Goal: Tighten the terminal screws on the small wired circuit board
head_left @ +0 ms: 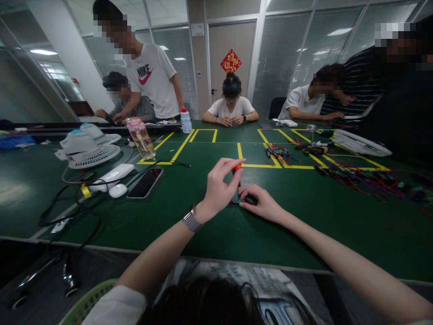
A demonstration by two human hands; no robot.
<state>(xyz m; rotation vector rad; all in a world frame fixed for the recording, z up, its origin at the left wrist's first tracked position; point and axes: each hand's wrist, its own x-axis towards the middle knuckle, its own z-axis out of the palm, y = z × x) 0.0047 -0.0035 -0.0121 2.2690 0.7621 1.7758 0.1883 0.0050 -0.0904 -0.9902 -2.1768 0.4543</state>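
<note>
**A:** Two hands meet in the middle of the green table point(304, 234). Which one holds the tool?

**B:** The left hand point(219, 185), the one with the wristwatch point(191, 220). Its thumb and fingertips pinch the orange cap of a small screwdriver point(237, 168).

**A:** How does the tool stand?

**B:** Almost upright. Its long axis runs from the orange cap straight down toward the table. The shaft is thin and dark, and I cannot see the tip.

**A:** And what is under it?

**B:** A small dark part point(249, 199) that lies on the table, just below the screwdriver and to the right of the left hand. The right hand point(264, 204) is low on the table, with curled fingers closed around this part and pressing it down.

**A:** So which hand is nearer to the part?

**B:** The right one, because it touches the part. The left hand is above it and a little to the left.

**A:** How does the part look?

**B:** Small and black, with some red and green at its left edge, perhaps short wires. It is too small to tell more.

**A:** Anything close by?

**B:** Nothing near. A smartphone point(145, 183) lies well apart on the left, and a coloured wire bundle point(279, 154) lies farther back.
</note>
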